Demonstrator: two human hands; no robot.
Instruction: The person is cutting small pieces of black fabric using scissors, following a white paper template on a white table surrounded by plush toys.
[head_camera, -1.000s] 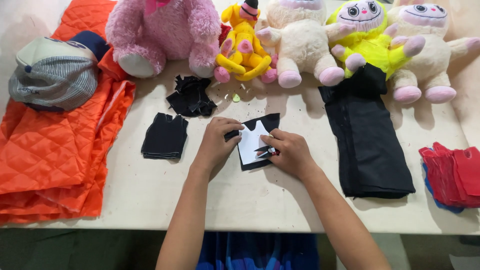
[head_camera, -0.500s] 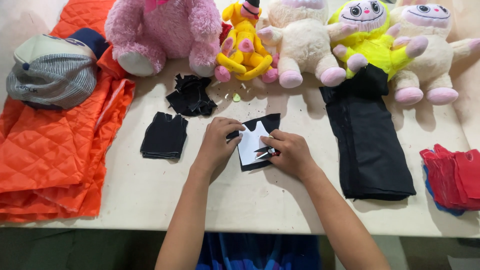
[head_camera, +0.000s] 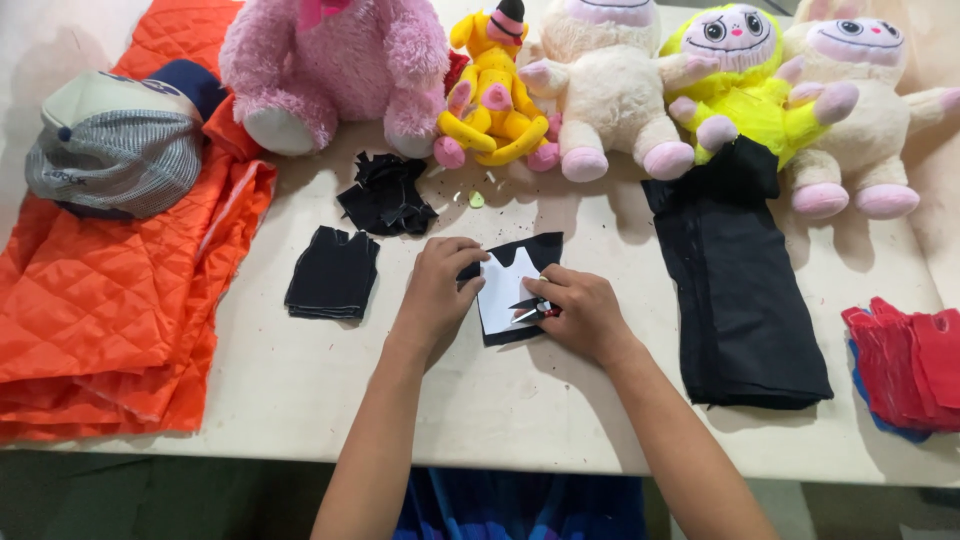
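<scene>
Pinched in my right hand (head_camera: 585, 312) is a small pair of scissors (head_camera: 530, 308), and my fingers are closed tight round them. My left hand (head_camera: 437, 290) lies flat with bent fingers on a white paper shape (head_camera: 503, 290) and holds nothing. I see the paper shape on top of a black cloth piece (head_camera: 530, 248), in the middle of the table (head_camera: 520, 400), between my two hands.

I see a pale table with tiny bits and specks on it. Left of my hands sits a neat pile of black cut pieces (head_camera: 333, 272), and just behind it a messy heap of black scraps (head_camera: 387, 193). Orange quilted cloth (head_camera: 110, 300) hangs over the left side, with a striped cap (head_camera: 115, 145) on top. Soft toys (head_camera: 620, 90) sit in a row along the back. Folded black cloth (head_camera: 740, 280) lies on the right, and red pieces (head_camera: 910, 360) are at the far right.

I cannot see the tops of the toys, they are cut off. My hand hides most of the scissors, so I cannot tell if the blades are open. The red pieces run off the edge
</scene>
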